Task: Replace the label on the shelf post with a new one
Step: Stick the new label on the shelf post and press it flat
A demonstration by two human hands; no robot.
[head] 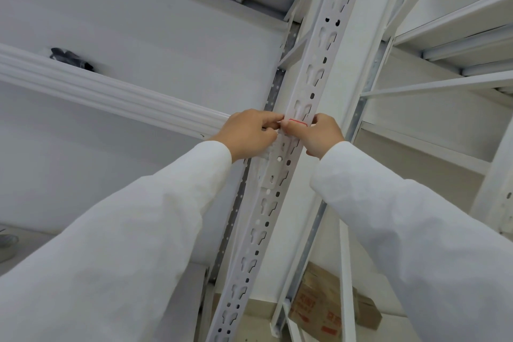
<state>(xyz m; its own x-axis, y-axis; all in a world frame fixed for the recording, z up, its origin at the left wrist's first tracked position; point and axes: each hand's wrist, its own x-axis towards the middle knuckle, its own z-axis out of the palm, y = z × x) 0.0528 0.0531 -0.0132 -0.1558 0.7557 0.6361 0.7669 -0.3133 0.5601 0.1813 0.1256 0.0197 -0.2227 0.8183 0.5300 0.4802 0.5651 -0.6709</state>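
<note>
A: Nearest the camera, what do you see?

B: Two white sleeves reaching up to the perforated shelf post [301, 86]. The left hand [247, 133] sits on the post's left edge, fingers curled in toward the front face, seemingly pinching the label's left end. The right hand [323, 134] is on the post's right edge, thumb pressed across the front.

A: And the label?

B: A small label [298, 122] with a red border lies across the post's front face, just above the right thumb and between the two hands. Only its top edge shows; the rest is hidden behind the fingers. I cannot tell whether it is the old one or the new one.

A: How should this step be done well?

B: I would keep the label square to the post's edges, hold one end steady, and work across in one slow pass so it neither tears nor wrinkles over the slots.

A: Anything farther off?

B: Left of the post, a white shelf beam [111, 91] runs away. Low to the post's right, a cardboard box [324, 305] sits on the floor.
</note>
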